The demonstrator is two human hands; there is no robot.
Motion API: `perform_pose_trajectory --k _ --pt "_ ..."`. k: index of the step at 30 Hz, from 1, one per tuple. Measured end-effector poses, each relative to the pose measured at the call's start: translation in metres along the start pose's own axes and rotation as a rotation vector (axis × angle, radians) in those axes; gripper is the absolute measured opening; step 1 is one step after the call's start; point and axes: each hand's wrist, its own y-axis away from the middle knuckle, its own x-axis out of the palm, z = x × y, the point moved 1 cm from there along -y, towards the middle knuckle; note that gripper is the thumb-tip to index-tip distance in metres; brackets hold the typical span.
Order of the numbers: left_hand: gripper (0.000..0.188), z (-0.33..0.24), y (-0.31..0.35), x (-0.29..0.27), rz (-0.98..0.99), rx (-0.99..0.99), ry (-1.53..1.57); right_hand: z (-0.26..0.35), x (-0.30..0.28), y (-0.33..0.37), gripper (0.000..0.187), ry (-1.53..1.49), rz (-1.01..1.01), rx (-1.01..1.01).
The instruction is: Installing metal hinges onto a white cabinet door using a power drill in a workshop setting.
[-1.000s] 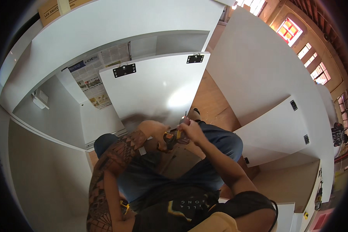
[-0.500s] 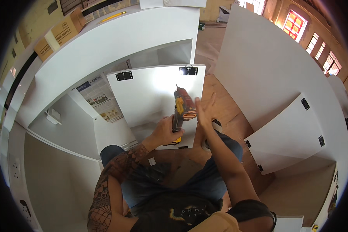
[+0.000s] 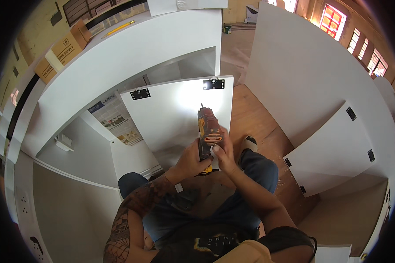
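A red, black and yellow cordless drill (image 3: 210,126) points away from me, its bit over a white panel (image 3: 171,118). My left hand (image 3: 191,158) is wrapped round the drill's handle. On its right side my right hand (image 3: 225,153) is closed against the drill's rear body, thumb toward me and the fingers partly hidden. The drill's lamp throws a bright patch on the panel's upper right. Black mounting plates lie along the panel's far edge, one at the left corner (image 3: 140,94) and one at the right corner (image 3: 213,83). The bit appears apart from both plates.
A white cabinet (image 3: 131,48) stands beyond the panel, with newspaper (image 3: 118,120) inside. On top lie a yellow pencil (image 3: 120,28) and cardboard boxes (image 3: 66,50). Another white panel with black plates (image 3: 331,153) leans at the right. My legs flank the drill.
My right hand, spread beside the drill before, has closed onto its body. The drill has come slightly nearer to me, with my left hand still round its handle.
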Motion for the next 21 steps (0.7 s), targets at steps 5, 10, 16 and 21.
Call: perform_pose_trajectory --k 5,10,16,21 --pt "0.060 -0.013 -0.006 -0.005 -0.085 -0.141 0.175 0.026 -0.009 -0.044 0.056 0.088 0.107 0.002" --pt "0.052 -0.029 -0.018 -0.023 -0.277 -0.239 0.417 0.026 -0.011 -0.108 0.035 -0.083 -0.129 0.338" --pt "0.030 -0.043 -0.041 -0.024 -0.385 -0.325 0.404 0.008 0.006 -0.140 0.041 -0.549 -0.140 0.456" --pt "0.019 -0.042 -0.047 -0.026 -0.393 -0.305 0.146 0.005 0.012 -0.145 0.027 -0.873 -0.114 0.400"
